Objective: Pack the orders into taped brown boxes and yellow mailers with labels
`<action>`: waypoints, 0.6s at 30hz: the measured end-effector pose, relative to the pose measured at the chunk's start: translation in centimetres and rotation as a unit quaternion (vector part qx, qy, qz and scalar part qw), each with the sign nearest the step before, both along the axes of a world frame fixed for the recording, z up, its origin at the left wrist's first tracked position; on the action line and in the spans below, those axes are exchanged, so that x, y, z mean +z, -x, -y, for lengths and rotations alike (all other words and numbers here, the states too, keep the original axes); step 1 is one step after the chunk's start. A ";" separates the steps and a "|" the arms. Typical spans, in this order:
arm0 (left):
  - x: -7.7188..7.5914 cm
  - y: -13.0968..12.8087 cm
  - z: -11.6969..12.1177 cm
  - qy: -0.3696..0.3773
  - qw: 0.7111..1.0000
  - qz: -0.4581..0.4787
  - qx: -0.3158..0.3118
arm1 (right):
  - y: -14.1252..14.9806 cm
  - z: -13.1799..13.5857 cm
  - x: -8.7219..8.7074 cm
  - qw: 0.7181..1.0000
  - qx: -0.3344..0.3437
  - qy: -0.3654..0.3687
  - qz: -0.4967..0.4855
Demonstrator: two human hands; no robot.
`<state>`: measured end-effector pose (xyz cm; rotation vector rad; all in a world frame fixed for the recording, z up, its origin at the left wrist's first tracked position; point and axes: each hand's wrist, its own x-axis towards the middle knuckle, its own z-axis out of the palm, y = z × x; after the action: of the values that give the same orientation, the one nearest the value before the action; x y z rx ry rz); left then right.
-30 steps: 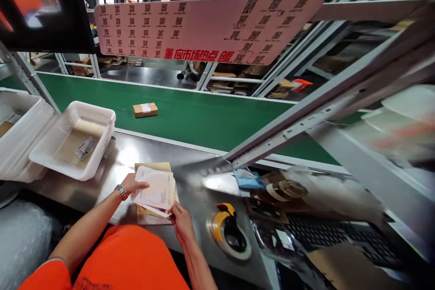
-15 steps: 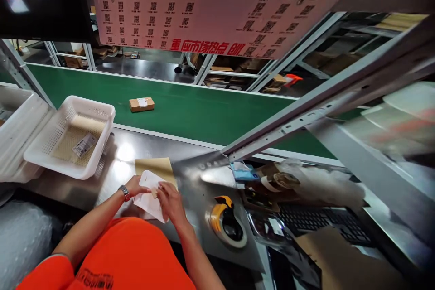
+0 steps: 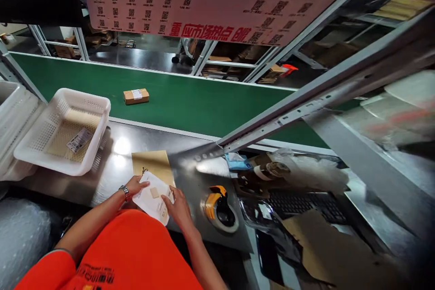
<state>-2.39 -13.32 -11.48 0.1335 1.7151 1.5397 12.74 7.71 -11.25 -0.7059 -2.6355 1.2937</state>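
Observation:
Between my two hands is a flat white packet (image 3: 150,206) with small print and a beige square patch (image 3: 154,192) on its face. My left hand (image 3: 136,186), with a metal watch on the wrist, pinches its left edge. The opposite edge is gripped by my right hand (image 3: 176,204), thumb on top near the patch. A tan paper envelope (image 3: 151,163) lies flat on the metal table just beyond, partly covered by the packet. A black squiggle or cord shows on it, too small to make out.
Right of my hands stands a yellow and black tape dispenser (image 3: 217,206). A white plastic basket (image 3: 56,156) with a labelled packet (image 3: 79,140) sits at the left. A small carton (image 3: 136,96) rests on the green conveyor (image 3: 190,95). A keyboard (image 3: 302,204) and torn cardboard (image 3: 326,244) lie right.
My right hand has shifted from the middle of the packet to its right edge, uncovering the beige patch and print. The camera view has tilted slightly downward.

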 end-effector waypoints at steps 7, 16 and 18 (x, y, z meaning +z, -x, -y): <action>-0.4 -0.7 -1.6 0.005 1.000 0.008 0.007 | -2.1 -0.2 -0.6 0.999 -0.009 -0.037 0.024; 0.7 -1.7 -4.0 0.046 0.999 -0.019 -0.021 | -4.3 -3.0 1.1 0.994 0.055 -0.059 0.072; 0.7 -2.2 -4.6 0.048 0.998 -0.021 -0.023 | -4.1 -3.2 1.9 0.991 0.076 -0.084 0.072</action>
<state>-0.24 -8.71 -10.75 0.1554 1.8028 1.4282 16.80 10.88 -9.30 -0.6059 -2.9226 1.0736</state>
